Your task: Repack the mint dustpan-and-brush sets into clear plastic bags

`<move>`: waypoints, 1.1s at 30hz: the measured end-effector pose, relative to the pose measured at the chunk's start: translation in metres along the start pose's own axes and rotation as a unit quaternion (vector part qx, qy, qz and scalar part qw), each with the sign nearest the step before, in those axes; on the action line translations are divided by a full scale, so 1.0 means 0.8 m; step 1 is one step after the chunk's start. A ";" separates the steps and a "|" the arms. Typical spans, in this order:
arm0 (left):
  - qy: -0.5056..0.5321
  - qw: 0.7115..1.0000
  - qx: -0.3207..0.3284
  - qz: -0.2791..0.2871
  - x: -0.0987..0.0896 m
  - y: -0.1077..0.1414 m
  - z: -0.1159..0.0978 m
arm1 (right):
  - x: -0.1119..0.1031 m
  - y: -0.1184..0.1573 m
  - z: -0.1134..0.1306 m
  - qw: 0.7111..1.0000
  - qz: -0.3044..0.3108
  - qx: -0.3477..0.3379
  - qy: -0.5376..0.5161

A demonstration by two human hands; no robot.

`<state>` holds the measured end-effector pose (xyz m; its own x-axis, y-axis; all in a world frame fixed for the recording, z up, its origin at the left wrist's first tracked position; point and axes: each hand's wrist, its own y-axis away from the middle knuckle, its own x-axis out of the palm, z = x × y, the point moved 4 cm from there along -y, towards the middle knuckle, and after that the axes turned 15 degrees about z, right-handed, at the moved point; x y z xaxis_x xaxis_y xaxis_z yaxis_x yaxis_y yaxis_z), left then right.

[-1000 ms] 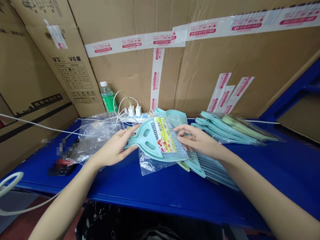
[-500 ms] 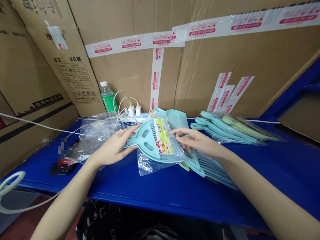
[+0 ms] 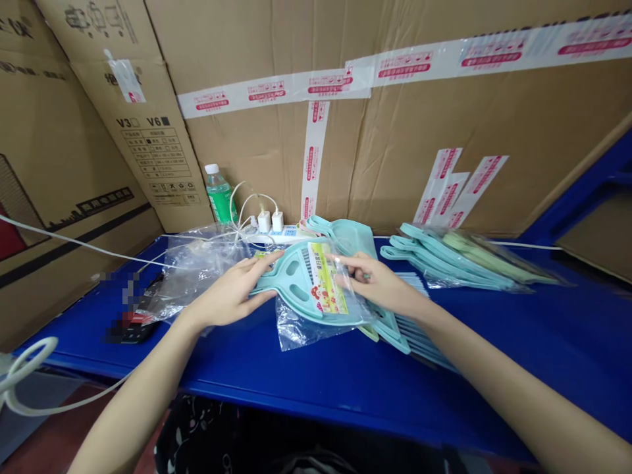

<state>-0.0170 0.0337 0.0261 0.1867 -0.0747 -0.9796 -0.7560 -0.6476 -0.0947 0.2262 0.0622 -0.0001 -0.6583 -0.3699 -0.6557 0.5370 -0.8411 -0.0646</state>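
My left hand (image 3: 234, 289) is closed around the handle end of a light-blue dustpan (image 3: 281, 289) with a small brush (image 3: 307, 255) nested against it. A yellow printed card (image 3: 330, 289) lies over the bristles. Clear plastic bag (image 3: 296, 329) film covers the pan's wide end and hangs below it. At the card's right edge, my right hand (image 3: 378, 282) has thumb and fingers curled together on the film. Beneath and to the right lie more blue brushes (image 3: 419, 339) with grey-blue bristles, partly covered by my right forearm, and another blue dustpan (image 3: 353, 236) behind.
Bagged blue and green sets (image 3: 454, 260) lie at the right on the blue table (image 3: 237, 375). Crumpled clear bags (image 3: 197, 266) lie at the left. A green-labelled bottle (image 3: 220, 197) and a power strip (image 3: 291, 232) with white chargers stand before the cardboard wall (image 3: 395, 131).
My right hand has shifted slightly left, its thumb and fingers now closed at the card's edge. My left hand keeps its hold on the handle. The camera view has shifted a little.
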 end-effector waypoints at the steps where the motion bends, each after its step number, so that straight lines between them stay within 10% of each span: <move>1: 0.000 1.000 0.000 -0.002 -0.001 0.000 -0.001 | 0.001 -0.002 0.003 0.999 -0.011 0.005 0.032; 14: -0.052 0.988 -0.139 -0.042 -0.045 0.044 0.038 | -0.030 -0.062 0.006 0.988 -0.040 0.047 0.139; 24: -0.042 0.960 -0.247 -0.123 -0.070 0.071 0.047 | 0.002 -0.124 0.024 0.970 0.081 -0.036 0.227; 33: -0.082 0.978 -0.181 -0.066 -0.045 0.048 0.042 | -0.034 -0.034 0.031 0.981 0.006 -0.097 0.169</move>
<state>-0.0742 0.0370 0.0517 0.1410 0.1309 -0.9813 -0.4545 -0.8720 -0.1816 0.2161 0.0854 0.0379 -0.4564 -0.2001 -0.8670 0.6557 -0.7343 -0.1757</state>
